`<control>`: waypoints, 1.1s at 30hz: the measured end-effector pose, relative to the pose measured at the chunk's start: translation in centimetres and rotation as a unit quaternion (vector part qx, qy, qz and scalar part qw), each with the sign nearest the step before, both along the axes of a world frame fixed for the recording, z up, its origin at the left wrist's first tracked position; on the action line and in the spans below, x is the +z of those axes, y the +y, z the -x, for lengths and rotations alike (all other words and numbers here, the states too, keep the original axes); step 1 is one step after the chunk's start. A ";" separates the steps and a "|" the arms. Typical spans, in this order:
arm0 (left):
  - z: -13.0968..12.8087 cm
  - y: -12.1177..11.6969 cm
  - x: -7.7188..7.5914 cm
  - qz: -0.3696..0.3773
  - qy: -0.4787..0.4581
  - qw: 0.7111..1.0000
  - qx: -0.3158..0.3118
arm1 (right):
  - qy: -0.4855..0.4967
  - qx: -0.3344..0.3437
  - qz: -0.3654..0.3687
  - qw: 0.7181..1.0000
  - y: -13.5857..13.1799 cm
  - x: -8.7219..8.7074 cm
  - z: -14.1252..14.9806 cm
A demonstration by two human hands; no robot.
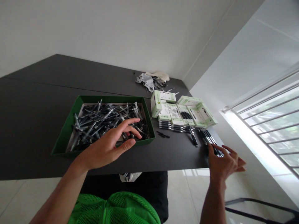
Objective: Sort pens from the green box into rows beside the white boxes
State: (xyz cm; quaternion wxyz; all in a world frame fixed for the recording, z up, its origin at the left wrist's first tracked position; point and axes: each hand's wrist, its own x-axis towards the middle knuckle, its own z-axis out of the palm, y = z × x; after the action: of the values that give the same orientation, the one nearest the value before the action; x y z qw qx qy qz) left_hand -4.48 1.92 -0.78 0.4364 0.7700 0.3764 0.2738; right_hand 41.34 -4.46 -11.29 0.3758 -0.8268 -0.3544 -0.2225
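My left hand (109, 144) hovers over the near side of a green tray (153, 133), fingers spread and nothing in them. Inside the tray lies a tangled heap of black and clear pen parts (98, 119). At the table's right end, my right hand (224, 163) has its thumb and fingers around the near ends of a row of black pens (207, 137) lying side by side. Left of that row is a single pen (193, 137). Farther left, small black pieces (163, 134) rest on the table.
Green-and-white boxes (156, 104) stand behind stacked pens (176, 127); an open box (198, 113) is to their right. Grey and white cloths (147, 81) lie with more pens at the back. The dark table (35, 93) meets a wall; a barred window (275, 124) is at right.
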 end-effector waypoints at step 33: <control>0.0 0.1 0.1 -0.022 0.006 1.000 -0.002 | -0.081 0.425 0.125 0.893 9.6 7.5 9.8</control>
State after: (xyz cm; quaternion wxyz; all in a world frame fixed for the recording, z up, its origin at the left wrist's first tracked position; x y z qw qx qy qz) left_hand -4.52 2.00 -0.71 0.4178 0.7815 0.3719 0.2763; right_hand 31.51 5.14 -3.83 0.2984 -0.6163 -0.7262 -0.0612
